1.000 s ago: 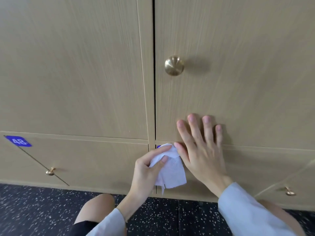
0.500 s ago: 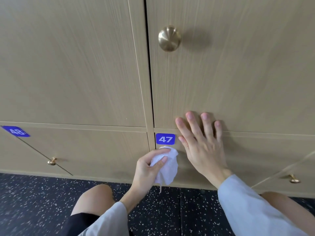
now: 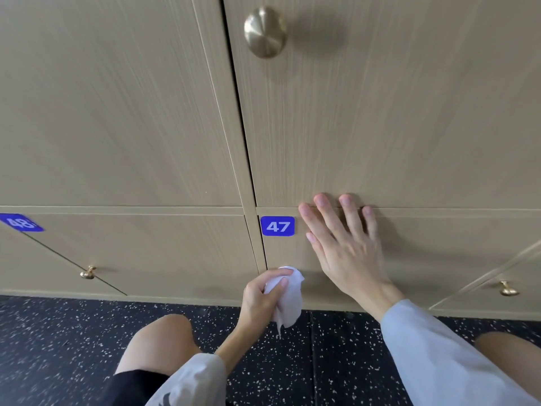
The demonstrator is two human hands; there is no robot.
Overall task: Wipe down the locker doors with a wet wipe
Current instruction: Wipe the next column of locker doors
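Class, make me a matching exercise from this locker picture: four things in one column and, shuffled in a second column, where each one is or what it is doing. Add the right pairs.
Things
1. wet wipe
2. right hand
3. label 47
4. large brass knob

Places or states
A. on the upper door, top of the picture
B. gripped in the left hand, low on the door
C. blue, at the lower door's top left corner
D. fingers spread flat against the doors

Pairs: 1-B, 2-D, 3-C, 4-A
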